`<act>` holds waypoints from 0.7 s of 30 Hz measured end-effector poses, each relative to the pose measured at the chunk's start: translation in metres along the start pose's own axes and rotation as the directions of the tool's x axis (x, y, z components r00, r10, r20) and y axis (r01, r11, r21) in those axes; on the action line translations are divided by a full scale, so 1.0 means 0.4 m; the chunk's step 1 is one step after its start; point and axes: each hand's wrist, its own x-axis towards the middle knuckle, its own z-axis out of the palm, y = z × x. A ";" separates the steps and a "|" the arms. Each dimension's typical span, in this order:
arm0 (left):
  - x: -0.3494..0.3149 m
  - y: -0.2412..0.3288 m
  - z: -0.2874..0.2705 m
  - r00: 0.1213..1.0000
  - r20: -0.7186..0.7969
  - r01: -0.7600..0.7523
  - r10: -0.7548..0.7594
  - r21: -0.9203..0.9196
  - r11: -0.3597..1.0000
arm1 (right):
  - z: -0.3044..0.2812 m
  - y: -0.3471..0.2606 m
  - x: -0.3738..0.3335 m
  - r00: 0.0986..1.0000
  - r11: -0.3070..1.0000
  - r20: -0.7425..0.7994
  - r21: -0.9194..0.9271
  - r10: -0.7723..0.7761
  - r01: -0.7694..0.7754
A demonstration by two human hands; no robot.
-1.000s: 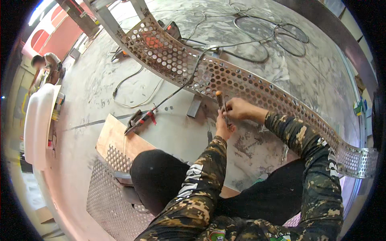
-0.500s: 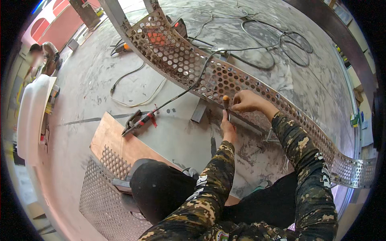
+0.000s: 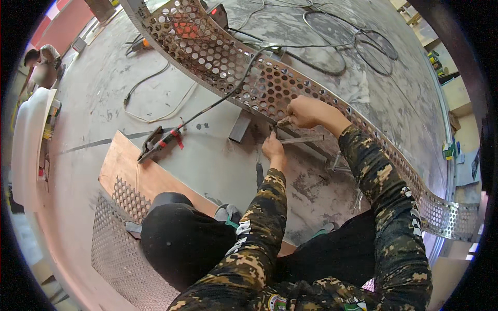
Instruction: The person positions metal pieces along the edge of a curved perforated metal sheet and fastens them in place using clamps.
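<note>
A long curved strip of perforated metal (image 3: 282,85) with a flanged edge runs across in front of me. At its near edge, my right hand (image 3: 309,112) is closed round the wooden handle (image 3: 283,122) of what looks like a bar clamp. My left hand (image 3: 274,149) is closed just below, its fingers at the clamp's jaw end. The clamp's flat steel bar (image 3: 303,139) points to the right from there. Exactly how the jaws meet the strip is hidden by my fingers. A short square tube (image 3: 240,126) juts out under the strip, left of my hands.
A red-and-black electrode holder (image 3: 165,141) rests on a copper-coloured sheet (image 3: 124,155), its cable crossing the strip. Perforated sheet (image 3: 122,254) lies beside my knee. Behind the strip are a welding machine (image 3: 218,15) and coiled cable (image 3: 373,49). Another person (image 3: 45,65) crouches far left.
My right hand has moved onto the wooden handle, which stood upright above my left hand before. The clamp's bar now shows sideways. The whole view has shifted slightly.
</note>
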 end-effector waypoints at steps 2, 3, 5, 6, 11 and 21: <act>-0.007 -0.006 0.015 0.995 0.035 0.101 -0.096 -0.201 0.974 | 0.001 0.016 0.003 0.997 0.997 -0.063 -0.066 -0.049 0.045; 0.042 -0.014 -0.036 0.988 0.107 0.141 -0.109 -0.364 0.921 | -0.009 -0.033 0.021 0.994 0.995 -0.066 -0.058 -0.085 0.082; -0.045 0.007 0.008 0.929 0.277 0.347 -0.247 -0.409 0.844 | -0.005 0.016 -0.019 0.999 0.992 -0.044 -0.123 0.032 -0.037; -0.050 0.016 -0.001 0.927 0.280 0.348 -0.248 -0.405 0.845 | 0.000 0.011 -0.020 0.998 0.992 -0.045 -0.121 0.036 -0.041; -0.050 0.024 -0.038 0.895 0.371 0.401 -0.248 -0.426 0.811 | 0.048 -0.010 0.002 0.994 0.990 0.093 -0.134 0.052 -0.039; -0.043 0.052 -0.042 0.896 0.207 0.443 -0.393 -0.363 0.820 | 0.034 -0.028 -0.003 0.998 0.999 0.049 0.020 -0.035 0.034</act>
